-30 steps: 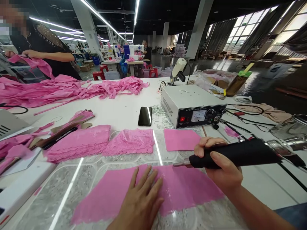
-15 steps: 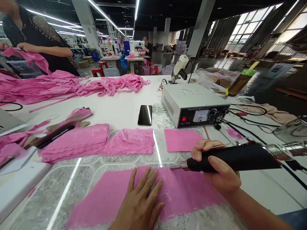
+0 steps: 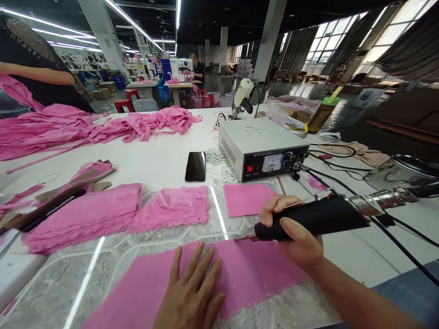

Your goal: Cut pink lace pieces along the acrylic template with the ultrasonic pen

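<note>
My left hand (image 3: pixel 194 288) lies flat with spread fingers on a pink fabric piece (image 3: pixel 254 269), which rests on a clear-covered, grey-patterned mat (image 3: pixel 113 256). My right hand (image 3: pixel 295 228) is wrapped round a black-handled ultrasonic cutter (image 3: pixel 318 217). Its metal tip reaches the fabric's upper edge, just right of my left fingertips. A cable runs from the cutter's rear. Above the fabric lie a stack of pink lace pieces (image 3: pixel 92 208), a single lace piece (image 3: pixel 174 205) and a small pink rectangular piece (image 3: pixel 247 199), the last partly behind my right hand.
A grey control box (image 3: pixel 264 141) with a lit red switch stands behind, cabled to the cutter. Beside it lie a phone (image 3: pixel 195 166) and tangled cord (image 3: pixel 219 160). Pink garments (image 3: pixel 137 125) heap at the far left, near another person (image 3: pixel 30 68). A glass jar (image 3: pixel 401 171) stands right.
The view has turned slightly right, so most things sit further left in the picture. The cutter tip and my left hand keep nearly the same places on the fabric.
</note>
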`<state>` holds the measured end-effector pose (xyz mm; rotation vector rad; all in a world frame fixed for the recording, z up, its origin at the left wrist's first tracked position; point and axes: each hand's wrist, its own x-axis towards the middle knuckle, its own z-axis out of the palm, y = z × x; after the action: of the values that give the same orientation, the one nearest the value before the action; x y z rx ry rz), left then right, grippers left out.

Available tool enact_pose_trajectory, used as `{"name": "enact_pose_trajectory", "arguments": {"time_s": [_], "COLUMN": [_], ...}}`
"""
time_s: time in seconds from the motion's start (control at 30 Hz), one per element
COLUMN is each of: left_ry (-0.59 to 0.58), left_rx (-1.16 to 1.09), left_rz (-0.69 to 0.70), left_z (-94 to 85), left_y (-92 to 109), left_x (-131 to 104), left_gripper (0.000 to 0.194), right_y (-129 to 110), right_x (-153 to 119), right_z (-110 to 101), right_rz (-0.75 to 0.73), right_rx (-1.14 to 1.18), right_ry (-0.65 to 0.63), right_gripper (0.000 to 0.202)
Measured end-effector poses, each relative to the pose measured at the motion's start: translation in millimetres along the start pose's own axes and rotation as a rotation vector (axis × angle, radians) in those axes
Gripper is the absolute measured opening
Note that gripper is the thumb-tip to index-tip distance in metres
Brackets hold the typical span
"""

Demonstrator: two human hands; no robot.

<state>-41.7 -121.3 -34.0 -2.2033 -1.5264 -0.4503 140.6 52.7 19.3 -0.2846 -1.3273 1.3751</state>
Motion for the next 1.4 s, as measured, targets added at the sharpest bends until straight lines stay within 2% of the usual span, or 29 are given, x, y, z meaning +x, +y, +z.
{"name": "enact_pose_trajectory", "arguments": {"time_s": [0.17, 0.23, 0.47, 0.87, 1.07, 1.23, 1.4], "left_ry": [0.013, 0.010, 0.013, 0.003, 0.050, 0.057, 0.052], "left_rx": [0.004, 0.010, -0.005, 0.006, 0.001, 0.003, 0.013], "left_rz": [0.002, 0.007, -0.002, 0.007, -0.004, -0.003, 0.008], "left_z": [-1.8, -2.1, -0.6, -0.4, 3.7, 6.5, 5.4], "left_y": [-1, -1, 0, -2, -3, -4, -5], "left_x": [0, 0, 1, -1, -3, -5, -4], "left_gripper": [0.034, 0.034, 0.034, 0.034, 0.034, 0.036, 0.035], "right_y": [-11, -14, -12, -8, -10, -20, -21], "right_x": [6, 5, -2, -2, 1, 6, 2], "right_z": [-19, -24, -20, -20, -20, -33, -40], "right_rz": [-0.054, -0.053, -0.013, -0.015, -0.038, -0.082, -0.060], "right_rx": [0.003, -0.025, -0.050, -0.070, -0.057, -0.087, -0.145], "right_ry": [0.176, 0.208, 0.136, 0.115, 0.146, 0.245, 0.282], "right_gripper": [0.008, 0.008, 0.006, 0.005, 0.006, 0.005, 0.004]}}
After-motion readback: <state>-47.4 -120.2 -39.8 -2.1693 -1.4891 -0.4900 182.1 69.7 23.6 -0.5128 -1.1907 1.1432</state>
